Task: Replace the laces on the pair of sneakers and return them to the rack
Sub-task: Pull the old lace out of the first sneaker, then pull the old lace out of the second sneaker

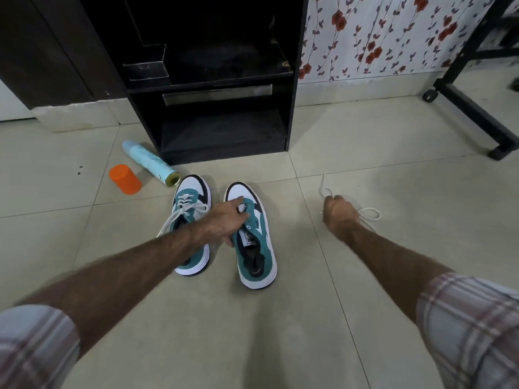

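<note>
Two teal, white and black sneakers stand side by side on the tiled floor, toes pointing away from me. The left sneaker (191, 211) still carries a white lace. The right sneaker (258, 248) has bare eyelets. My left hand (227, 217) reaches across and grips the right sneaker at its tongue and eyelet row. To the right, my right hand (337, 213) is a closed fist around a loose white lace (369, 213), whose loops trail onto the floor on both sides of the fist.
A black shoe rack (222, 127) with open shelves stands just beyond the sneakers. A pale blue spray can (150, 162) lies on its side by the rack's left foot, beside its orange cap (125, 179). A black wheeled frame (474, 116) stands at the right.
</note>
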